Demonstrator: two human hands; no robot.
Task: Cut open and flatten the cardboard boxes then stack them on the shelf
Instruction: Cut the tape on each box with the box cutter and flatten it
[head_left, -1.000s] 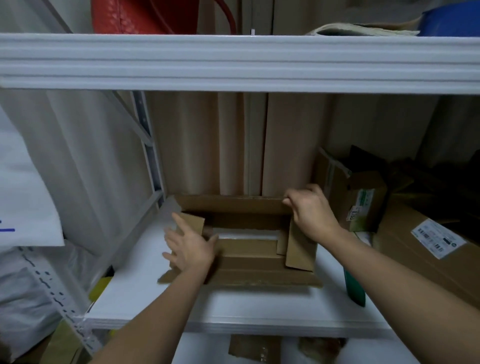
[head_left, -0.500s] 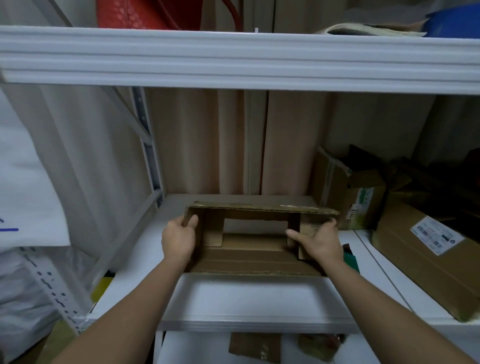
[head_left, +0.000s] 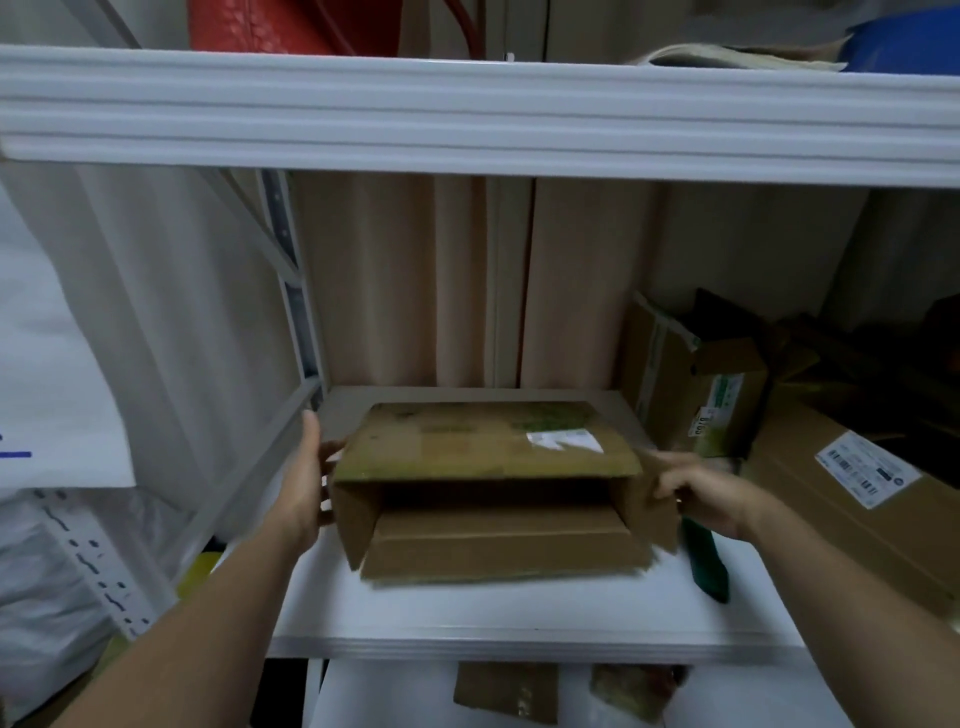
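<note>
So the brown cardboard box (head_left: 488, 493) is sitting on the white shelf board (head_left: 519, 613), roughly in the middle of it, open end facing the camera so you can look straight through the inside. Its top panel is level and has a torn white label and some green print on it, and the bottom flap lies flat on the shelf toward the front edge. The left hand (head_left: 304, 488) is on the box's left side, fingers running along the side flap with the thumb pointing up, so that grip looks like a flat press more than a pinch, though the fingertips are hidden behind the cardboard. The right hand (head_left: 706, 493) is on the right side flap with fingers curled over its edge, so that grip is holding the flap; it's a bit motion-blurred. Just beside the right wrist there's a dark green flat object (head_left: 706, 566) lying on the shelf, can't tell what it is. Further right sits a large brown carton with a white barcode label (head_left: 852, 499), and behind it a smaller open cardboard box with green printing (head_left: 691, 379) leaning near the back. A beige curtain (head_left: 415, 280) hangs behind the shelf. Above is the white upper shelf rail (head_left: 478, 114) with a red bag (head_left: 291, 26) and a blue container (head_left: 904, 47) on top. A scrap of brown cardboard (head_left: 506, 691) lies on the level below.
</note>
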